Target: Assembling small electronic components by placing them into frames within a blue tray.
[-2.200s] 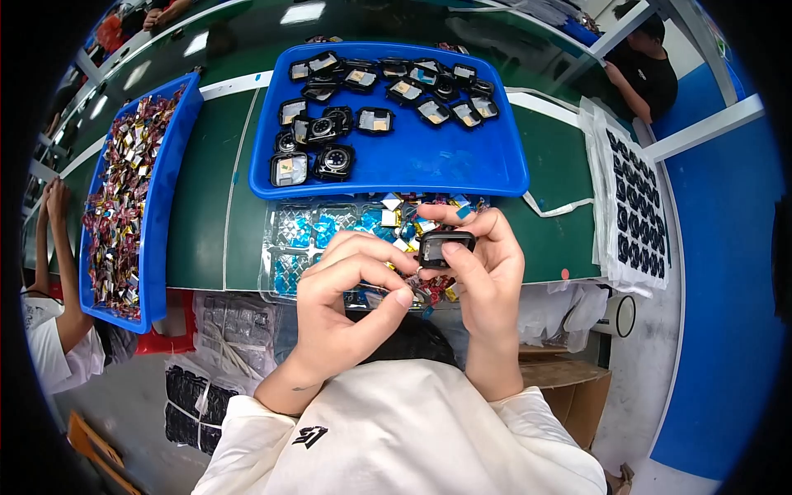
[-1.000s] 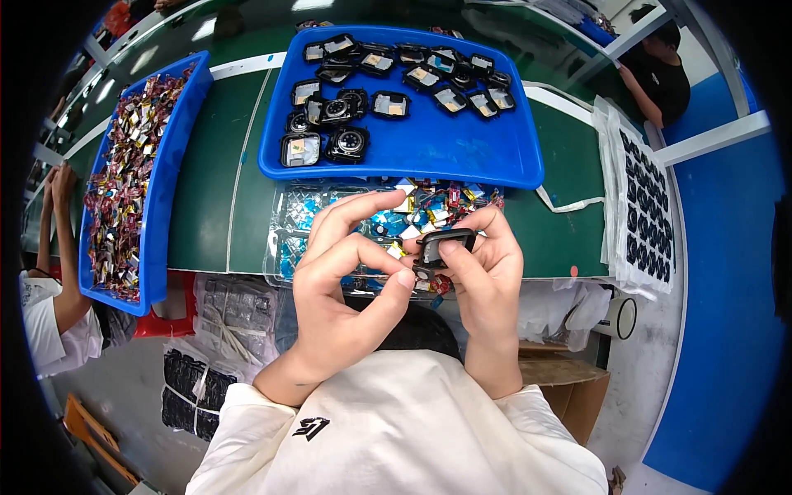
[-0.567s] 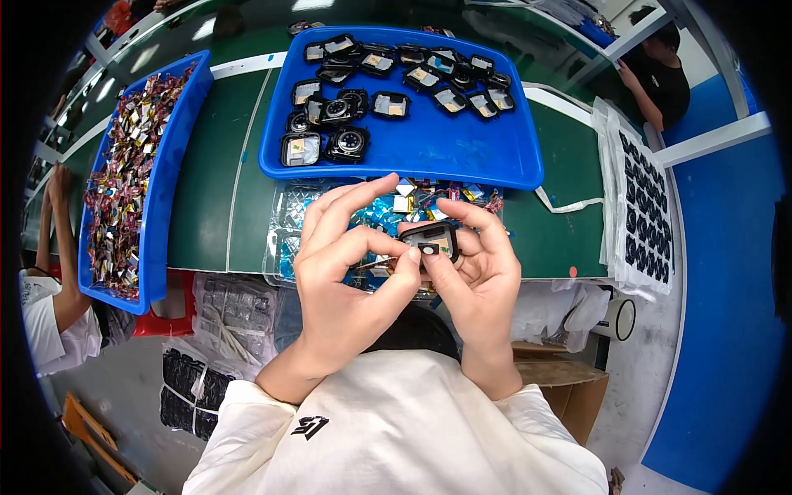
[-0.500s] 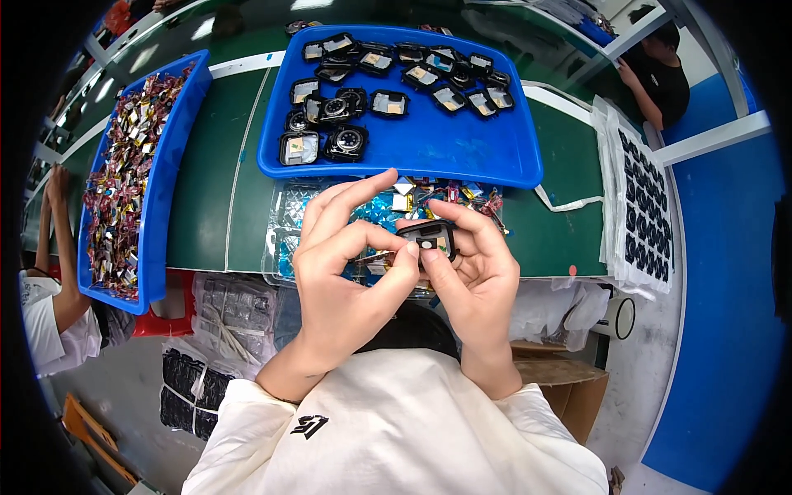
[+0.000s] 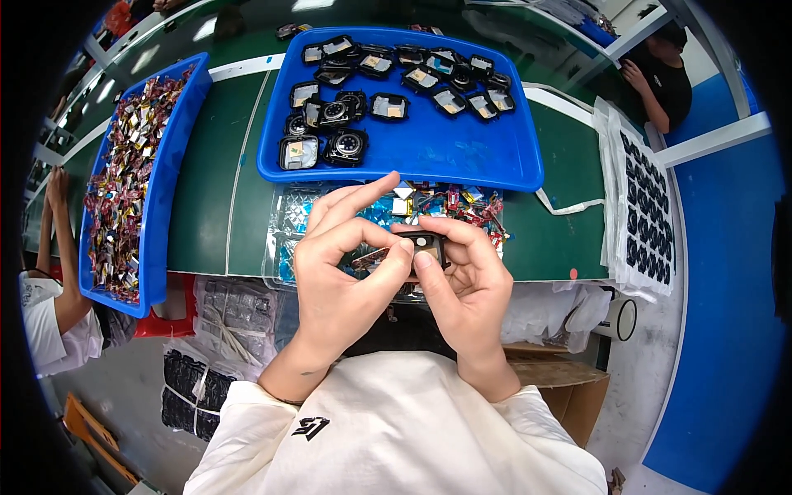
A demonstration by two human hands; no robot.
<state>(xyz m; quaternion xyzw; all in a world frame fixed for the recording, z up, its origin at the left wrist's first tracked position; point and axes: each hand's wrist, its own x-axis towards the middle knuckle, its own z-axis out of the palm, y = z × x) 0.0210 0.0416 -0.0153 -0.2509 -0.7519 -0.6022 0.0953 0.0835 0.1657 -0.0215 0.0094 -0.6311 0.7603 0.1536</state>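
A black smartwatch case (image 5: pixel 431 244) is held over the near edge of the table, its open inside facing up, with a pale round spot and a tan patch in it. My right hand (image 5: pixel 472 285) grips its right side, thumb on the near edge and fingers around the far side. At the left edge of the case, the thumb and forefinger of my left hand (image 5: pixel 334 268) are pinched together; what lies between their tips is hidden. Between these fingers shows a small flat part (image 5: pixel 370 259) with a reddish edge. My other left fingers stretch out above.
A blue tray (image 5: pixel 528 157) of black watch cases stands beyond my hands. Under its near edge, a clear plastic tray (image 5: pixel 280 206) holds blue film pieces and wired batteries. A long blue bin (image 5: pixel 157 247) of wired batteries is at left; white sheets of black parts (image 5: pixel 648 206) at right. Co-workers sit both sides.
The watch case has turned slightly and moved a little left and down between my hands. My right fingers have drawn in along its far side. My left hand keeps its pinch.
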